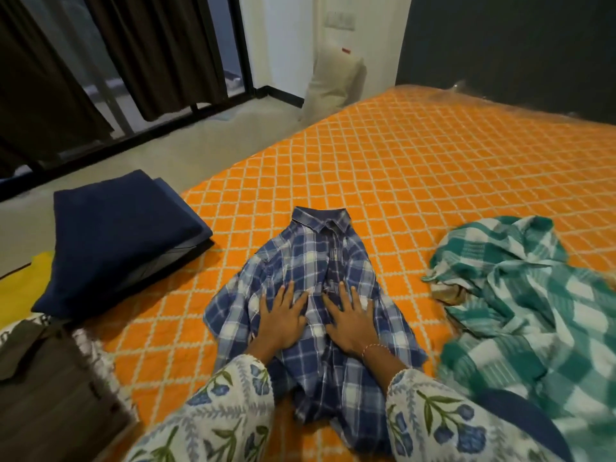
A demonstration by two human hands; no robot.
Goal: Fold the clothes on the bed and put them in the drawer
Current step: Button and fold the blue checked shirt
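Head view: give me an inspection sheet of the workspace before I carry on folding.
Surface: bed with orange diamond-quilted cover.
Job's things: blue plaid shirt spread collar-away, not yet folded; green checked cloth crumpled to its right; folded navy pile at the bed's left edge.
Clutter: yellow item and brown cloth at left.
Grippers: left hand and right hand press flat on the shirt.
Cables: nothing seen.
Surroundings: dark curtains, white pillow against the wall; no drawer visible.
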